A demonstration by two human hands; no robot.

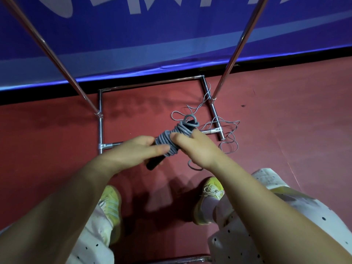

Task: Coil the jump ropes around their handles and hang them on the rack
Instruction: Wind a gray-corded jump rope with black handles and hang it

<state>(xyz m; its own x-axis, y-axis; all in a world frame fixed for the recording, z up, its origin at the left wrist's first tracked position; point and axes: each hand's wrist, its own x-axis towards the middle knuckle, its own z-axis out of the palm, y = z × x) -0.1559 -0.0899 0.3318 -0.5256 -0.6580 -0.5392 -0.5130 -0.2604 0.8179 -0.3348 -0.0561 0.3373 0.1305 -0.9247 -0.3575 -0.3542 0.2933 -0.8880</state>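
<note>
Left hand (141,151) grips the black handles (155,163) near their lower end, fingers curled round them. Right hand (192,147) pinches the grey jump rope (171,140) coiled around the handles, held above the red floor (57,140). Beyond, loose thin rope (226,130) lies across the rack (100,119) base.

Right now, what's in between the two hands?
In the head view, the grey rope coiled around the black handles sits between the left hand and the right hand; both hands grip the bundle.
</note>
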